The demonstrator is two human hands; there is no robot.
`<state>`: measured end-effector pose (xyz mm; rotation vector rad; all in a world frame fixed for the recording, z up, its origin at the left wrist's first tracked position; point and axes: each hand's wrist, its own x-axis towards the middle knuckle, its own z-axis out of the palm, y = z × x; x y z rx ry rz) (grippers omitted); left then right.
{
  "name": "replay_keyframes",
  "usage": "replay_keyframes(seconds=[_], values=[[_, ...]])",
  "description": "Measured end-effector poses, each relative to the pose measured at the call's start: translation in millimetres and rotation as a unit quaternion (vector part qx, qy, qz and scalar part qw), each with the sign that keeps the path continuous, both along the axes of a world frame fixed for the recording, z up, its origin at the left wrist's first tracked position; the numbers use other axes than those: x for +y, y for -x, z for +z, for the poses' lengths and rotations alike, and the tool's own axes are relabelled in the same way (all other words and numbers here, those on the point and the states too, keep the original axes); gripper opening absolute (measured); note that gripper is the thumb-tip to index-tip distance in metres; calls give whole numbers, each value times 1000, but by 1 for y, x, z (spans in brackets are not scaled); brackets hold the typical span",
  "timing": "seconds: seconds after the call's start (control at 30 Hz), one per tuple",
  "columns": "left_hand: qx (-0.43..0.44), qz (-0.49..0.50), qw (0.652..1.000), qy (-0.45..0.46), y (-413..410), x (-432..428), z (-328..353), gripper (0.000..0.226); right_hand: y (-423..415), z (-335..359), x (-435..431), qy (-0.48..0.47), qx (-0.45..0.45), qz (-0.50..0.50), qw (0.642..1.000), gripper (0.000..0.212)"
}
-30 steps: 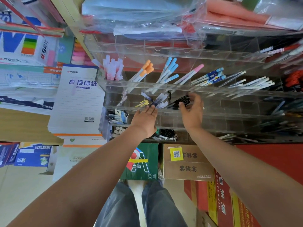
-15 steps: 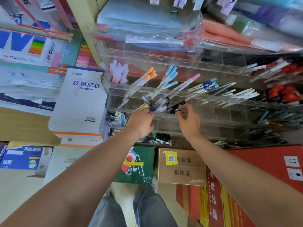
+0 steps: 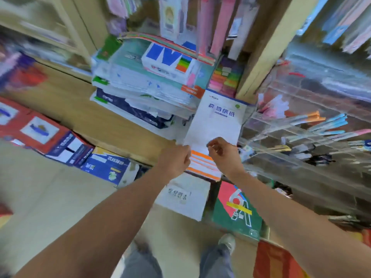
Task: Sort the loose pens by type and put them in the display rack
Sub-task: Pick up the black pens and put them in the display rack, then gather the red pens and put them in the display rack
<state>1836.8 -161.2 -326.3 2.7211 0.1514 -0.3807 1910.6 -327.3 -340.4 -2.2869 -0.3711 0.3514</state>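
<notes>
The left hand and right hand, curled with any contents untellable, have been withdrawn past the rack's left edge, so sorting seems paused

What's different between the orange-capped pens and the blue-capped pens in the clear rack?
Cap colour: the orange-capped pens end in orange, the blue-capped pens in light blue. Place: the orange-capped pens sit left of the blue-capped pens, nearer the white letter-paper pad. Both bunches lie slanted in the clear display rack, caps up and to the right.
</notes>
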Motion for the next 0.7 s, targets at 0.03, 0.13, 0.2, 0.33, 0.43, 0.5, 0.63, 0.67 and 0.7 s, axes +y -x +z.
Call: replay_keyframes(seconds=[0.03, 0.13, 0.2, 0.33, 0.43, 0.5, 0.63, 0.67, 0.7], values=[[0, 16, 1000, 2, 14, 31, -2, 21, 10, -1, 32, -5, 2, 7, 1000, 9], [9, 54, 998, 3, 56, 116, -9, 17, 37, -8, 122, 5, 21, 37, 999, 11], [30, 73, 997, 1, 79, 169, -16, 18, 53, -13, 178, 22, 40, 61, 997, 14], [54, 122, 991, -1, 117, 264, -32, 22, 75, -30, 280, 58, 70, 114, 989, 17], [50, 151, 987, -13, 137, 327, -49, 33, 83, -44, 346, 70, 96, 158, 980, 16], [53, 166, 984, -23, 144, 365, -60, 39, 85, -51, 387, 68, 108, 169, 977, 17], [80, 182, 979, -41, 141, 444, -78, 35, 74, -73, 468, 72, 122, 208, 968, 25], [92, 186, 977, -42, 137, 463, -82, 30, 68, -79, 488, 81, 127, 217, 964, 28], [103, 189, 976, -46, 131, 483, -87, 27, 60, -85, 509, 90, 131, 224, 961, 30]])
